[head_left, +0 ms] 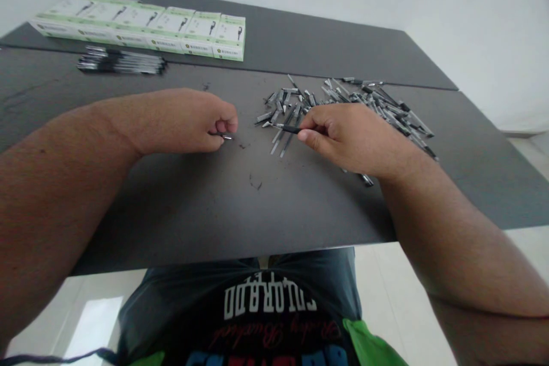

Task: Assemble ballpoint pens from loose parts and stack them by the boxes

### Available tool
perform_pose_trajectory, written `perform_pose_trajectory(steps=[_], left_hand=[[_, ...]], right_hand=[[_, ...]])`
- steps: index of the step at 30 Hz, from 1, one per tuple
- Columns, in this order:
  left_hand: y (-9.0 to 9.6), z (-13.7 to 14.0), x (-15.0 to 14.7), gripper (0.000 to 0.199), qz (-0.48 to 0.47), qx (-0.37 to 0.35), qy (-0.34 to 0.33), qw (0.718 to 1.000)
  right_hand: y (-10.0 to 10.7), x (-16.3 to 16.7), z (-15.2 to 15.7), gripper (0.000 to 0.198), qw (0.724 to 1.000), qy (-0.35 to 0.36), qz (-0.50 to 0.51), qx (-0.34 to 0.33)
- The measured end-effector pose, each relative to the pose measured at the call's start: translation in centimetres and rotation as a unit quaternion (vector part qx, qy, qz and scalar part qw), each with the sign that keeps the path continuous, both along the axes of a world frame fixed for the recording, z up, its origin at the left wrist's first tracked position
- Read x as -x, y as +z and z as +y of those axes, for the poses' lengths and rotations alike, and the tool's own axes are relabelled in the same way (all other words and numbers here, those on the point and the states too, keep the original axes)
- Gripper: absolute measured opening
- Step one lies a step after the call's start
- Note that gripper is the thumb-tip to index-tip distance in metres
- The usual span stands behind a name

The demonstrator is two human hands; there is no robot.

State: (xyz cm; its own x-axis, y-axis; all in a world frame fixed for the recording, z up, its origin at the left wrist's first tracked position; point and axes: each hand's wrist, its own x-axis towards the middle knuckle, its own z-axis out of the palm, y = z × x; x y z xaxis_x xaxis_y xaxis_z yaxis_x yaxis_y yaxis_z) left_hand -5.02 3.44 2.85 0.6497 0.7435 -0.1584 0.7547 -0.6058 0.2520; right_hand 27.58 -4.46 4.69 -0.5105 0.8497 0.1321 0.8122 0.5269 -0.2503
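Observation:
My left hand [210, 120] is closed over the table, its fingers curled. A small shiny pen part [227, 137] pokes out between thumb and fingers; the rest of it is hidden. Facing it, my right hand [332, 131] pinches a pen [288, 128] by its black grip. The pen's pale pointed end aims left, toward my left hand, with a gap between them. Just behind and beneath the right hand lie loose pen parts [278, 104], including short caps and thin clear refills [285, 146].
More pens and barrels [397, 114] are heaped to the right. A neat bundle of pens [122, 62] lies at the back left. Behind it, several green and white boxes [171, 26] stand in a row on the grey table [300, 46]. Small dark marks dot the tabletop.

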Motion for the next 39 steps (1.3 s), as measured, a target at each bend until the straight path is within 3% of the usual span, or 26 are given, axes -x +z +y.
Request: perform_pose_trajectory(steps=[10, 14, 19, 24, 27, 30, 34, 36, 39], left_hand=[[-0.5, 0.2, -0.8, 0.022, 0.11, -0.068, -0.015, 0.991], [-1.1, 0.5, -1.1, 0.032, 0.115, -0.072, -0.01, 0.991], [-0.7, 0.3, -1.6, 0.037, 0.042, -0.064, 0.014, 0.997], [-0.1, -0.3, -2.0, 0.028, -0.118, 0.02, 0.059, 0.991], [-0.2, -0.7, -2.4, 0.022, -0.237, 0.116, 0.086, 0.961], [-0.4, -1.4, -3.1, 0.017, -0.367, 0.215, 0.116, 0.897], [-0.1, -2.5, -4.0, 0.018, -0.479, 0.287, 0.153, 0.815], [0.1, -2.9, -4.3, 0.019, -0.504, 0.299, 0.158, 0.795], [0.2, -3.1, -4.5, 0.019, -0.523, 0.286, 0.152, 0.789]], right_hand=[[0.1, 0.1, 0.1, 0.032, 1.0, -0.005, -0.009, 0.006], [0.0, 0.1, 0.1, 0.032, 1.0, -0.011, -0.012, 0.006], [-0.1, 0.0, 0.2, 0.032, 1.0, -0.009, 0.003, 0.009], [-0.2, 0.1, 0.3, 0.028, 0.999, -0.027, 0.035, 0.013], [-0.5, 0.2, 0.4, 0.027, 0.997, -0.026, 0.065, 0.01], [-0.6, 0.5, 0.3, 0.028, 0.996, -0.021, 0.086, 0.019], [-0.6, 0.8, 0.1, 0.025, 0.994, -0.011, 0.101, 0.029], [-0.5, 0.9, -0.1, 0.023, 0.994, -0.004, 0.107, 0.031], [-0.5, 0.9, -0.2, 0.022, 0.993, 0.001, 0.115, 0.029]])
